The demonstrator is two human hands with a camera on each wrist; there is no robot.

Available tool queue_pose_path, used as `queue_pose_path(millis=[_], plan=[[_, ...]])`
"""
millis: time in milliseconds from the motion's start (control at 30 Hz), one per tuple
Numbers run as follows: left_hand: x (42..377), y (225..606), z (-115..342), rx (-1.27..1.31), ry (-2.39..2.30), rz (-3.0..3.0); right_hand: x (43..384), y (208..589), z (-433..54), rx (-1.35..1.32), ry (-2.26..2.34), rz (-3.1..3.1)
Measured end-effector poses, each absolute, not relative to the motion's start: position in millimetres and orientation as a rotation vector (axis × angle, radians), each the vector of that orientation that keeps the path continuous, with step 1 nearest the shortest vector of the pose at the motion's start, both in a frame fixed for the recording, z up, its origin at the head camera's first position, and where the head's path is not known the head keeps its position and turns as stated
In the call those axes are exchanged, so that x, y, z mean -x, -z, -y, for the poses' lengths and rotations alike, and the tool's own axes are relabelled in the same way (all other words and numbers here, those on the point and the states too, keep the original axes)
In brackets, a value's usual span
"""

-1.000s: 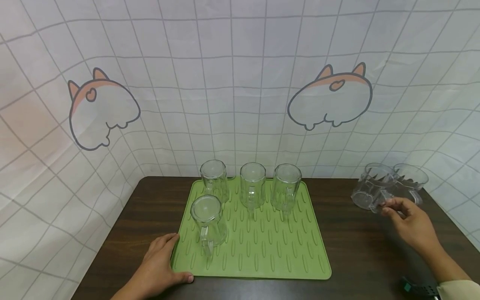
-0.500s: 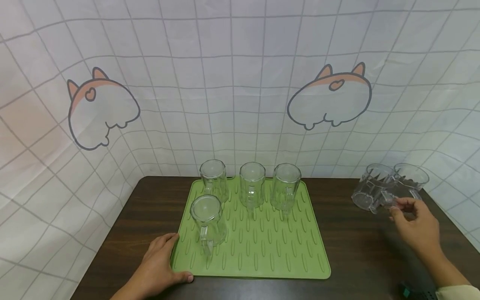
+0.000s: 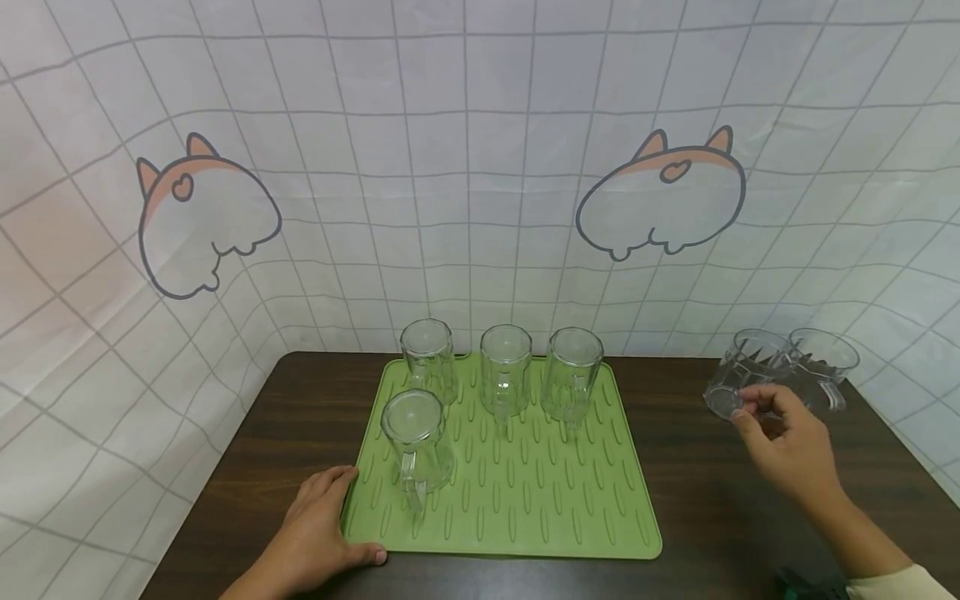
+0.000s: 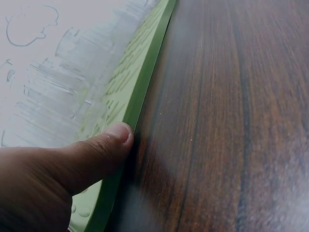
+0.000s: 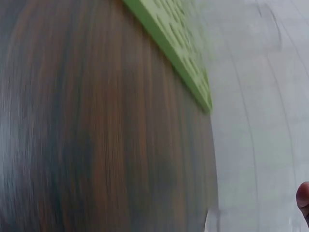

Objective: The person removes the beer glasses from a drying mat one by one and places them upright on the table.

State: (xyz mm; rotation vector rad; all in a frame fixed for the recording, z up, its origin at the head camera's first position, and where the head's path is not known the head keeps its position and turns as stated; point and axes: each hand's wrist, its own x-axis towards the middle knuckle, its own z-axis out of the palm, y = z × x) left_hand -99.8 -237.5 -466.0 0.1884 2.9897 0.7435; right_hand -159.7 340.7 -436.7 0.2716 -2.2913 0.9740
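My left hand (image 3: 311, 521) rests at the near left corner of a green ridged mat (image 3: 540, 517). Its fingers lie along the left side, and its thumb (image 4: 113, 140) touches the front edge. My right hand (image 3: 791, 446), thumb and fingers bent together, is in front of a clear glass mug (image 3: 750, 354) at the far right. The hand covers this mug's handle, so I cannot tell whether the fingers grip it. Another clear mug (image 3: 828, 358) stands close beside it, handle toward me. In the right wrist view only a fingertip (image 5: 303, 195) shows.
Three clear mugs, left (image 3: 431, 371), middle (image 3: 506, 367) and right (image 3: 572, 375), line the mat's back. One more mug (image 3: 416, 442) stands nearer on its left side. A dark wood table (image 3: 697, 500) lies under everything, backed by a white grid-patterned cloth (image 3: 495, 167).
My right hand shifted slightly right along the far-right mugs, then back left, and now covers the left mug's handle. Those mugs stay in nearly the same place. My left hand has not moved.
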Motion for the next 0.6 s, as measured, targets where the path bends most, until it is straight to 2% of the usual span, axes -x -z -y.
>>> queue_pose_path(millis=[200, 600], plan=[[99.6, 466.4, 237.9, -0.200, -0.738, -3.007, 163.4, 432.5, -302.5, -0.485, -0.998, 2.307], [98.9, 465.7, 237.6, -0.205, -0.729, -3.017, 169.1, 429.0, -242.7, -0.749, -1.074, 2.360]])
